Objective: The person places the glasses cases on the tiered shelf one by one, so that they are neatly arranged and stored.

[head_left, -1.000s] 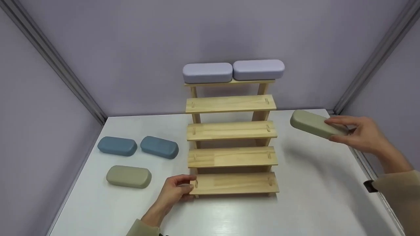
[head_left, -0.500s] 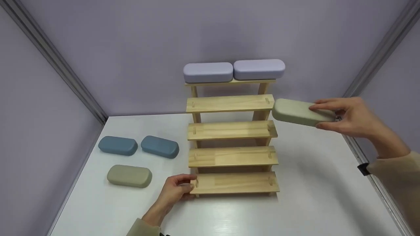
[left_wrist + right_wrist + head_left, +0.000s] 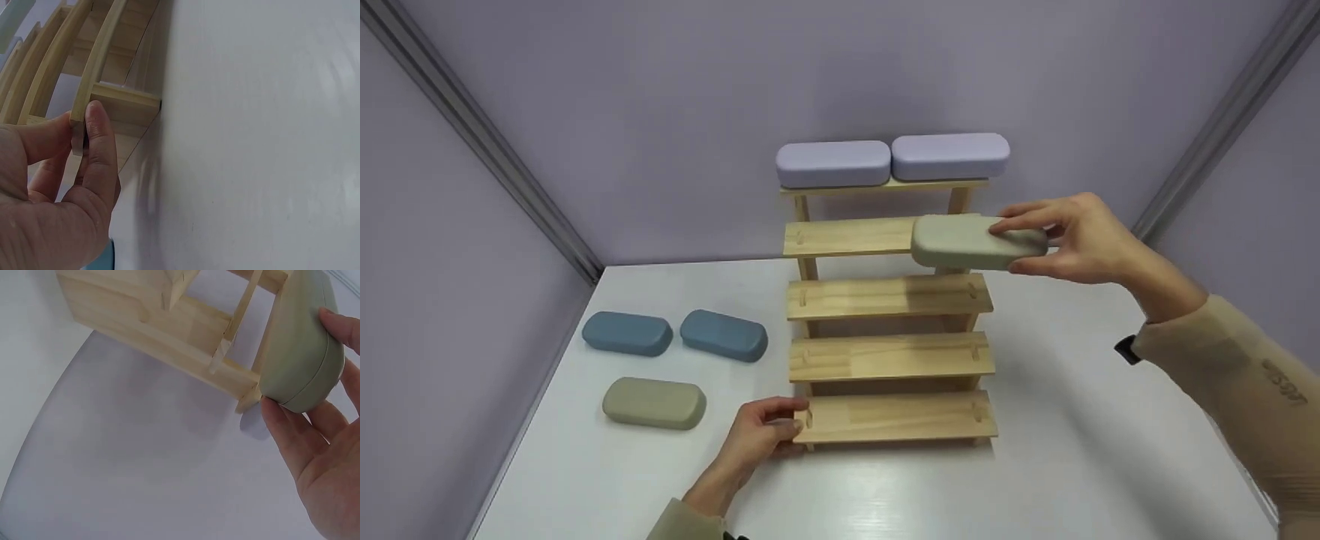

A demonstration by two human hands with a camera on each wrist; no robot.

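In the head view my right hand [image 3: 1080,236] grips a sage-green glasses case [image 3: 960,241] by its right end, thumb in front and fingers over the top. The case overlaps the right part of the second-highest shelf of a stepped wooden rack [image 3: 885,360]. A seam along the side of the case shows in the right wrist view, where the hand [image 3: 332,455] curls round its end. My left hand [image 3: 761,435] pinches the left end of the lowest shelf; the left wrist view has thumb and fingers [image 3: 101,140] on either side of the board.
Two lavender cases, one left [image 3: 834,163] and one right [image 3: 950,156], sit side by side on the top shelf. On the white table [image 3: 870,502], left of the rack, lie two blue cases [image 3: 628,333] and another green case [image 3: 654,403]. Grey-lilac walls enclose the back and sides.
My right hand has carried the green case leftward and up from right of the rack to over its second-highest shelf, levelling it. The left hand stays on the lowest shelf.
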